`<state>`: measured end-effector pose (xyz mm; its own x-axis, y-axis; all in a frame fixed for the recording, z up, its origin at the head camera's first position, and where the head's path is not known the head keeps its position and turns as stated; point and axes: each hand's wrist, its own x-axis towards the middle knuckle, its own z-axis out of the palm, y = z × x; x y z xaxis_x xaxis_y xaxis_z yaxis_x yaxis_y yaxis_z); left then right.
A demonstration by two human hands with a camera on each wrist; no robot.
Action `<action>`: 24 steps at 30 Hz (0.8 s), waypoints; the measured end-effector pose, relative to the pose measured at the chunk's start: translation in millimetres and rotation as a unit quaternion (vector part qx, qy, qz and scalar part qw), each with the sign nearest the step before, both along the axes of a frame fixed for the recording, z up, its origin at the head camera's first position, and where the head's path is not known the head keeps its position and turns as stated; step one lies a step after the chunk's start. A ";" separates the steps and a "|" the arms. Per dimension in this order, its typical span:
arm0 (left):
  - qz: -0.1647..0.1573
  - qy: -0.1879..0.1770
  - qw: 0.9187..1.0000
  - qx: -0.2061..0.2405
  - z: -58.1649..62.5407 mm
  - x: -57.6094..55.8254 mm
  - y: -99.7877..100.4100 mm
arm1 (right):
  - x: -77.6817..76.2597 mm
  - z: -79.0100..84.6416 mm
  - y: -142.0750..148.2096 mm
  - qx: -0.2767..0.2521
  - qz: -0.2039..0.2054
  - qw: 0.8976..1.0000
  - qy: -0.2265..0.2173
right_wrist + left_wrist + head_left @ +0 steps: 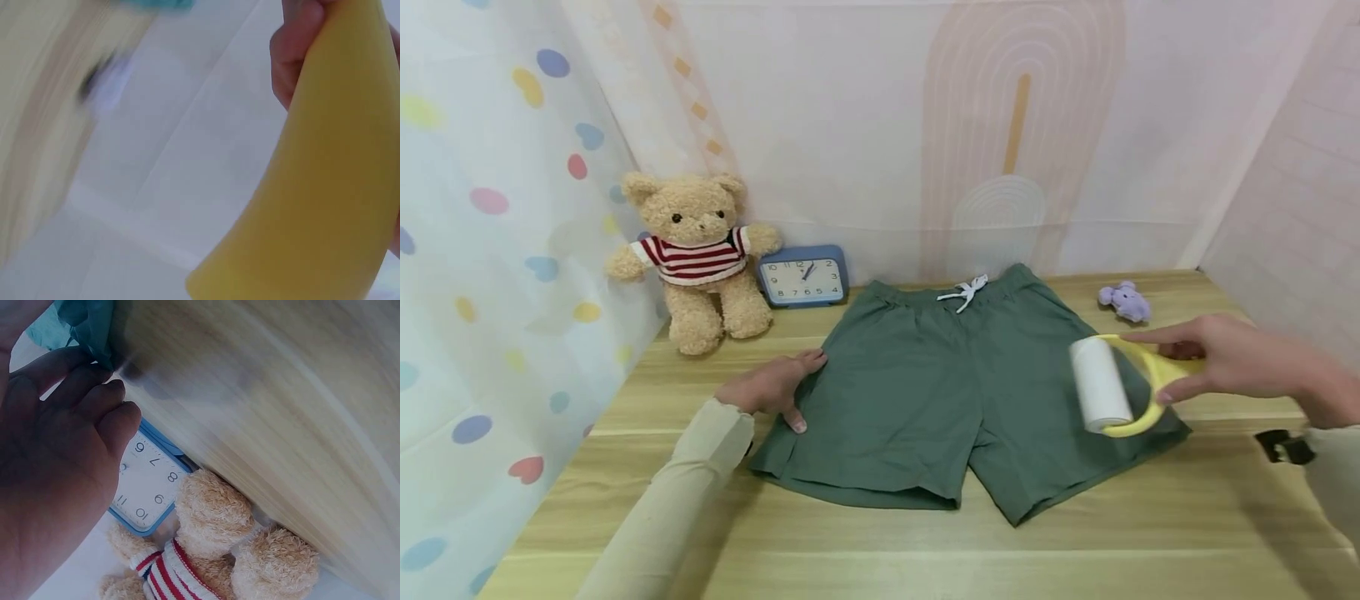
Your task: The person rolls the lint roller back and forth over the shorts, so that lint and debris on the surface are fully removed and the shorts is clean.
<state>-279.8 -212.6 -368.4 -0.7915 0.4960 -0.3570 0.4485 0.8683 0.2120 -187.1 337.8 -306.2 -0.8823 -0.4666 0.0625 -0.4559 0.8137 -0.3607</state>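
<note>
A pair of dark green shorts (895,392) with a white drawstring lies spread flat on the wooden table. My left hand (775,385) rests at the left edge of the shorts, thumb and fingers apart and touching the fabric. In the left wrist view, a bit of the green cloth (94,328) shows beside the fingertips of the left hand (62,419). Over the right leg, my right hand (1232,362) grips a lint roller (1099,385) by its yellow handle, its white roll tilted. The yellow handle (331,162) fills much of the right wrist view, partly hiding the fingers.
At the back left, a teddy bear (700,258) in a striped sweater sits beside a blue clock (805,277). A small purple plush toy (1124,302) lies at the back right. Patterned curtains (820,108) border the wooden table (880,558) behind and at the left.
</note>
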 end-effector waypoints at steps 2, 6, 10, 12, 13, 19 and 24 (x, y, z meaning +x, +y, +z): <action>-0.003 0.000 1.000 0.000 0.1 0.1 -0.1 | -3.4 3.5 -24.7 -0.019 0.040 0.999 -0.001; -0.007 0.001 1.000 0.001 0.2 -0.1 -0.2 | -11.7 2.6 -77.5 -0.032 0.111 0.993 0.006; -0.005 0.001 1.000 -0.002 2.2 -0.7 -0.3 | -19.9 -6.2 -131.8 -0.031 0.152 0.988 -0.012; -0.003 0.000 1.000 -0.005 3.4 -1.6 0.2 | -22.6 -10.4 -158.3 -0.029 0.176 0.984 -0.021; -0.002 0.001 1.000 -0.006 3.9 -1.7 -0.2 | -23.7 -12.5 -171.9 -0.030 0.188 0.981 -0.027; -0.005 0.009 1.000 0.002 3.1 -1.2 -4.7 | -24.7 -21.7 -247.9 -0.026 0.248 0.967 -0.048; -0.001 0.011 1.000 0.001 1.4 -1.9 -3.6 | -21.3 -30.7 -287.5 -0.019 0.267 0.960 -0.076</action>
<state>-281.6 -216.2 -367.0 -0.7985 0.4973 -0.3392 0.4540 0.8675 0.2031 -208.4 50.2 -336.9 -0.5176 -0.8553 -0.0227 -0.7447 0.4634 -0.4802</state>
